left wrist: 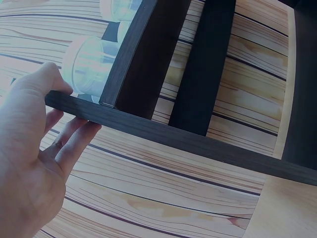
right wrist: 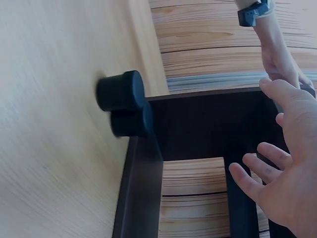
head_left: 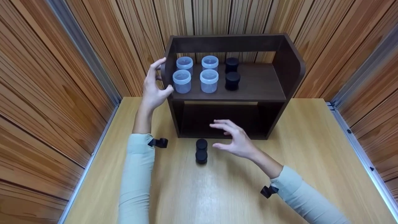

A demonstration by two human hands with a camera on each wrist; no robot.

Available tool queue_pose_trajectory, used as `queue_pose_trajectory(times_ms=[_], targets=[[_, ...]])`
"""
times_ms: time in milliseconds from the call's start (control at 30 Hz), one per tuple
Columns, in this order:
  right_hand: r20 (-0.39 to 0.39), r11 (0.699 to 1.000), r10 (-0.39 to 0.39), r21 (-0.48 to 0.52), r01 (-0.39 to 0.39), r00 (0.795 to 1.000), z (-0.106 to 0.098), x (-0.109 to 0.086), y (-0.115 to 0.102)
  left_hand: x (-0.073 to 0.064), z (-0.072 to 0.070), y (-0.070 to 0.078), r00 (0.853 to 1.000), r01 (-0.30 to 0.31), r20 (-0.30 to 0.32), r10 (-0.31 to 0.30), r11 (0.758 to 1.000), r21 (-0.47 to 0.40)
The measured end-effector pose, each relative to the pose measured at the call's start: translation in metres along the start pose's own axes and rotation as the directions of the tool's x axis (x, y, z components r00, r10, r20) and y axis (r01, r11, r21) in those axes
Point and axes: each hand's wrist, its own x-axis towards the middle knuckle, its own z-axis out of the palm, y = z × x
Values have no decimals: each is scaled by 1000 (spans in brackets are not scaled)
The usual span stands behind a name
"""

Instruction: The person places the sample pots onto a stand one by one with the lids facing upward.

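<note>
My left hand grips the upper left side panel of a dark brown two-tier shelf; in the left wrist view its thumb lies on the inner side and its fingers on the outer side. Just inside that panel stand several clear lidded jars in two rows. Two black jars stand to their right on the same tier. On the table, two more black jars stand one behind the other before the shelf. My right hand hovers to their right, fingers spread, holding nothing.
The light wooden table runs under the shelf and toward me. Wood-patterned walls close in the back and both sides, with metal rails along the edges. A black wrist camera sits on each sleeve.
</note>
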Motion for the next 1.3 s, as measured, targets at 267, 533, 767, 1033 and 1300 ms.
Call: queue_pose_trajectory(times_ms=[267,533,767,1033,1300], targets=[[64,1000,-26,7,26,998,25,-8,6,0,0,0,1000,15,2,-15,1000,-1],[104,1000,0,-19,2,995,45,-16,16,0,0,2,1000,17,-3,-17,1000,1],[129,999,34,-27,-31,991,60,-24,30,0,0,1,1000,12,-4,-12,1000,-2],[149,998,67,-25,-64,987,75,-34,43,-1,1,0,1000,18,1,-18,1000,4],[154,994,110,8,-113,982,86,-40,50,0,1,0,1000,17,0,-17,1000,2]])
